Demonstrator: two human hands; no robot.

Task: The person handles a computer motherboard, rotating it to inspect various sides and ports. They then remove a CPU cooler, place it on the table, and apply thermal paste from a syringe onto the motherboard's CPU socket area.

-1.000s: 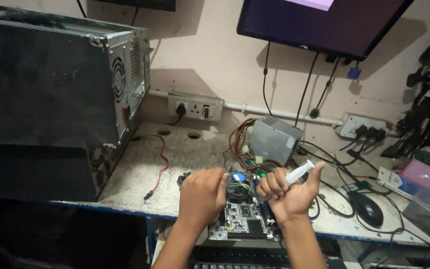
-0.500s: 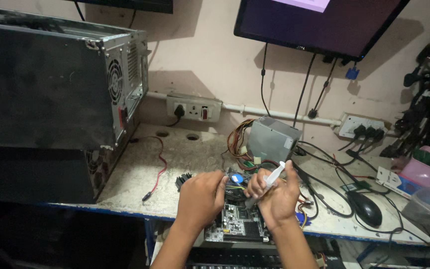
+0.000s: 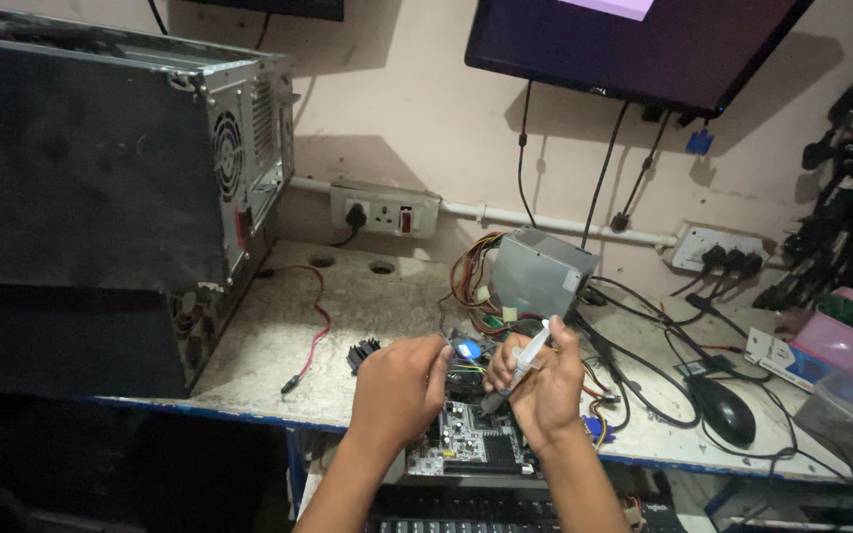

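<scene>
Lower centre of frame: right hand [image 3: 537,387] closed around small syringe [image 3: 522,361], tip angled down toward circuit board [image 3: 471,434] on surface [image 3: 367,296]. Left hand [image 3: 399,390] curled, resting on board edge, contents hidden. Syringe looks light, stiff plastic, slippery; hold by barrel. Board fragile; hold by edges.

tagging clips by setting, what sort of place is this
Probably a computer repair bench: a bare green circuit board under the hands, a loose grey metal power supply box trailing wires, and a black desktop computer case on the worn worktop.

Bare bench [image 3: 387,296] left of hands — cables [image 3: 644,365], power supply [image 3: 540,271] crowd right.
</scene>
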